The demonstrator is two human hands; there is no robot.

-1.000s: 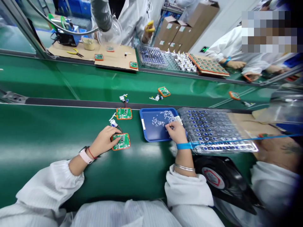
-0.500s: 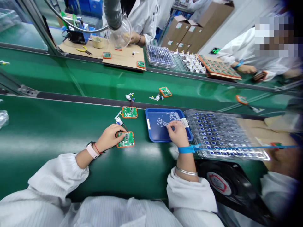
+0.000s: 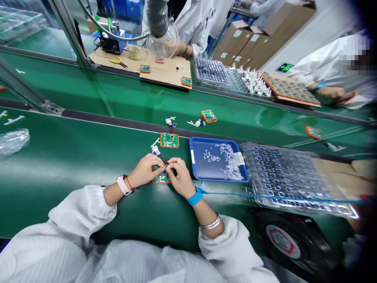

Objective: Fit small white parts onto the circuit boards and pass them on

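A green circuit board with an orange edge (image 3: 160,179) lies on the green bench in front of me. My left hand (image 3: 143,171) is closed on its upper left side, thumb across the board's face. Above the same board, my right hand (image 3: 182,179) pinches with thumb and fingertips, close to the left fingertips. Whatever sits in that pinch is too small or hidden to make out. Thin wires run from the board to a white connector piece (image 3: 156,150) just behind it. To the right, a blue tray (image 3: 203,169) holds many tiny white pieces (image 3: 232,168).
Behind lies another orange-edged board (image 3: 169,140); a third (image 3: 209,116) is beyond the dark rail. Clear plastic trays of blue parts (image 3: 273,173) stand right of the blue tray. A black fan (image 3: 282,239) is at lower right. Two co-workers sit opposite.
My right hand has moved left from the blue tray to the circuit board, its fingers still pinched. My left hand stays on the board. The camera view has shifted slightly.
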